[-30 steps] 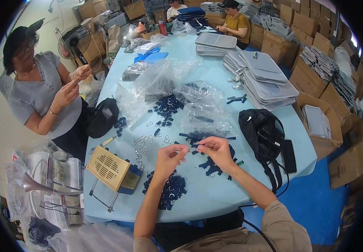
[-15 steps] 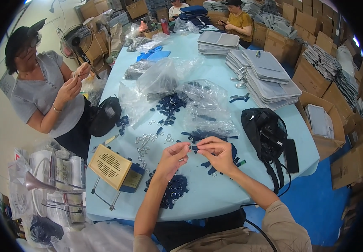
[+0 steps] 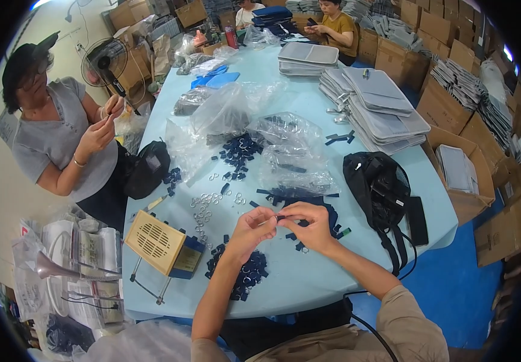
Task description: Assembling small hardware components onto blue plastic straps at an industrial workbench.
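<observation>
Above the near middle of the table my two hands meet at the fingertips. My right hand point(image 3: 310, 227) pinches a short dark blue fabric strip point(image 3: 281, 218). With thumb and fingers closed, my left hand point(image 3: 252, 232) grips a small metal ring at the strip's left end; the fingers mostly cover it. Loose metal rings point(image 3: 202, 208) lie scattered beyond my left hand. Below my left wrist is a pile of strips with rings on them point(image 3: 249, 274). More dark blue strips point(image 3: 308, 205) lie behind and under my right hand.
A cream and blue box with a slotted face point(image 3: 158, 242) stands at the left. On the right are a black bag point(image 3: 375, 187), a dark phone point(image 3: 417, 222) and a cable. Clear plastic bags point(image 3: 224, 114) and stacked grey cases point(image 3: 381, 96) stand farther back. A person point(image 3: 61, 133) works at left.
My fingertips have come together, covering the ring and most of the strip between them. At the left, the other person's hands have shifted slightly. The whole view has moved a little.
</observation>
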Demonstrator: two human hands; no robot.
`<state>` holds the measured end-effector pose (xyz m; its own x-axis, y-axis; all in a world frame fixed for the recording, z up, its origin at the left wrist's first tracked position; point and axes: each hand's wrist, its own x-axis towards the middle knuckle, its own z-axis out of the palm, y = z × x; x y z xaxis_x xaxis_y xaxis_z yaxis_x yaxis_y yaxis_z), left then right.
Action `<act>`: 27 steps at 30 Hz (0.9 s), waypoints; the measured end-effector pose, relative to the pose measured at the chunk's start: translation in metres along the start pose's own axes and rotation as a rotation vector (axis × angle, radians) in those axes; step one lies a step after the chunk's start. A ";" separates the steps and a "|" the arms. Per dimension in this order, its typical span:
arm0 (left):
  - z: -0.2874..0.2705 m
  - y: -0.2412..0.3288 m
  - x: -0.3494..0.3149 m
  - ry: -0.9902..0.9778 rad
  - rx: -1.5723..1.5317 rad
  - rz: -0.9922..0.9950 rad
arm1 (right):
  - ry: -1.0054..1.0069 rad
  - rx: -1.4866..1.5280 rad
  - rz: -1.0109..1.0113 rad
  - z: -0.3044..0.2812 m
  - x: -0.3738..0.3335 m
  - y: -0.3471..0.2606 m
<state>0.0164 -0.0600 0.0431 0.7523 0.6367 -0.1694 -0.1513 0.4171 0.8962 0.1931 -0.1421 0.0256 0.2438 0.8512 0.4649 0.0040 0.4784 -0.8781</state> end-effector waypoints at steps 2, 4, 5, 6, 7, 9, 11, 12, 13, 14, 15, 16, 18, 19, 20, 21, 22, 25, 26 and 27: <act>0.005 0.002 -0.001 0.017 0.008 0.008 | -0.008 -0.267 -0.165 0.000 -0.001 -0.003; 0.006 0.004 -0.002 0.037 0.018 0.016 | -0.006 -0.327 -0.218 0.001 -0.003 -0.004; 0.005 0.005 -0.002 0.040 0.027 0.025 | -0.005 -0.388 -0.270 0.001 -0.003 -0.004; 0.005 0.005 -0.002 0.044 0.035 0.035 | -0.005 -0.388 -0.270 0.001 -0.003 -0.004; 0.005 0.005 -0.002 0.043 0.035 0.035 | -0.013 -0.408 -0.293 0.001 -0.003 -0.005; 0.004 0.004 -0.001 0.066 0.000 0.037 | -0.020 -0.426 -0.315 0.004 -0.002 -0.009; -0.004 -0.001 0.002 0.080 0.020 0.060 | 0.012 -0.313 -0.219 0.011 -0.001 -0.015; -0.007 -0.003 0.003 0.091 0.038 0.085 | 0.013 -0.312 -0.218 0.011 -0.001 -0.015; -0.008 -0.003 0.003 0.091 0.039 0.084 | -0.011 -0.341 -0.241 0.011 0.000 -0.016; -0.009 -0.004 0.003 0.089 0.023 0.084 | -0.035 -0.370 -0.265 0.011 0.001 -0.016; -0.009 -0.004 0.004 0.086 0.007 0.085 | -0.034 -0.369 -0.265 0.011 0.000 -0.016; -0.009 -0.003 0.004 0.086 0.008 0.085 | -0.040 -0.385 -0.291 0.010 0.000 -0.015; -0.008 -0.001 0.003 0.079 0.011 0.068 | -0.045 -0.401 -0.317 0.009 -0.001 -0.013; -0.008 -0.001 0.003 0.078 0.012 0.067 | -0.048 -0.396 -0.312 0.008 -0.001 -0.012; -0.009 -0.001 0.003 0.062 0.019 0.071 | -0.051 -0.391 -0.307 0.007 -0.002 -0.011; -0.009 -0.002 0.003 0.047 0.026 0.075 | -0.051 -0.391 -0.307 0.007 -0.002 -0.011; -0.010 -0.003 0.003 0.047 0.027 0.075 | -0.045 -0.375 -0.285 0.006 -0.003 -0.010; -0.012 -0.005 0.004 0.010 0.012 0.076 | -0.018 -0.327 -0.225 0.006 -0.003 -0.012; -0.012 -0.005 0.003 0.007 0.003 0.071 | 0.003 -0.294 -0.186 0.007 -0.003 -0.013; -0.011 -0.005 0.003 0.001 -0.007 0.065 | 0.004 -0.296 -0.187 0.006 -0.002 -0.011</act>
<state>0.0123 -0.0528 0.0340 0.7400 0.6633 -0.1116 -0.2043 0.3797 0.9022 0.1870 -0.1477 0.0353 0.2159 0.7536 0.6209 0.3295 0.5424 -0.7729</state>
